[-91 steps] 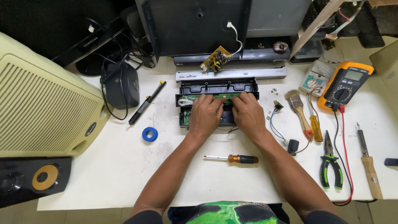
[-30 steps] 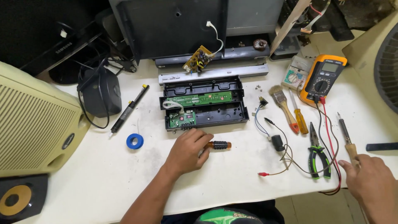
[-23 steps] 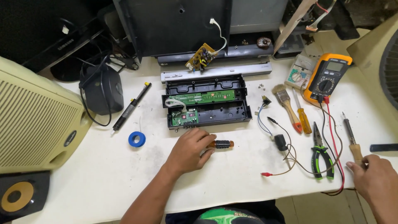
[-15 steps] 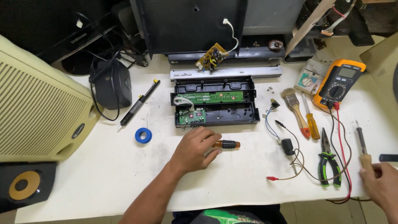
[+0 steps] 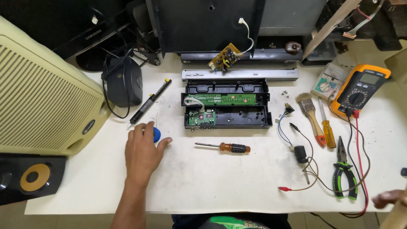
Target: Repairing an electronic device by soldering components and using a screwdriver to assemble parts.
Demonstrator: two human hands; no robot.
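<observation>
at the far left a cream speaker cabinet (image 5: 42, 93) leans on the white table (image 5: 203, 186), with a black speaker (image 5: 29, 178) carrying a gold cone just near of it, both pushed aside, it seems, to leave the middle free. a black power adapter (image 5: 124, 87) and a black pen-shaped tool (image 5: 150, 101) lie beyond the left hand (image 5: 142, 150), which rests palm down with fingers loosely spread, the fingertips covering most of a blue tape roll (image 5: 156, 135) so that only its right edge shows; whether the fingers pinch it or just lie on it, i cannot tell. right of the hand, apart from it, an orange-and-black screwdriver (image 5: 224, 147) lies flat with its tip pointing left, handy to the opened black device case (image 5: 227, 105) just beyond, whose green circuit boards face up for access. a small loose yellow board (image 5: 224, 57) hangs by a white wire further back. to the right sit loose wires (image 5: 296, 144), a paintbrush (image 5: 309, 112), an orange-handled screwdriver (image 5: 326, 127), green-handled pliers (image 5: 344, 174) and a yellow multimeter (image 5: 360, 89) with red leads trailing toward the near edge. the right hand (image 5: 390, 197) barely enters at the near right corner, blurred; its fingers cannot be read.
</observation>
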